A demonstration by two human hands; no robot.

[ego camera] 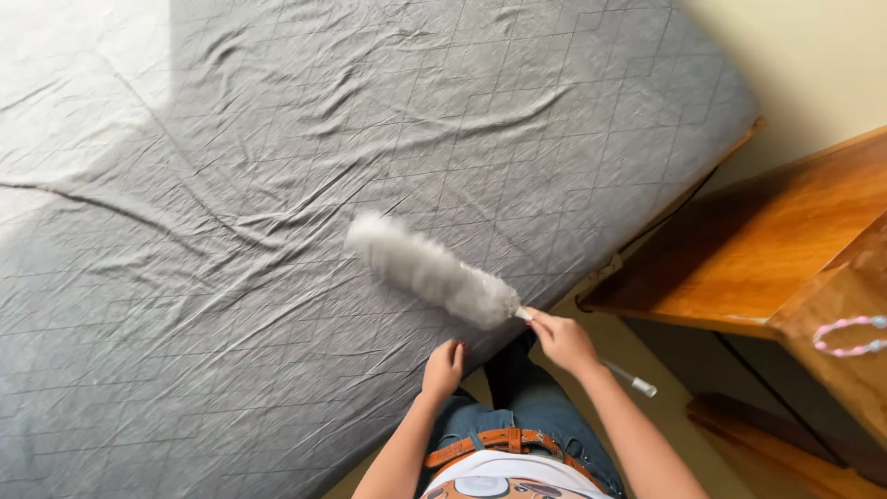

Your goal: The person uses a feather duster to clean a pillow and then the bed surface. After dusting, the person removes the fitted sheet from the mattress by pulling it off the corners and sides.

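Right hand [562,340], lower centre-right of the frame, fingers closed around the thin handle of a fluffy white duster [431,270]; the handle's pale end sticks out past the wrist toward lower right. The duster head lies across the centre of the frame, slanting up-left, blurred, over the grey quilted sheet [231,231] (whether it touches the fabric cannot be told). Left hand [444,368] sits just below and left of the duster, at the bed's near edge, fingers curled loosely downward against the sheet, gripping nothing visible. The sheet is creased, with a bright sunlit patch at upper left. Wooden table [767,249] at right; a pink-and-white beaded loop [850,335] rests at the far right edge.
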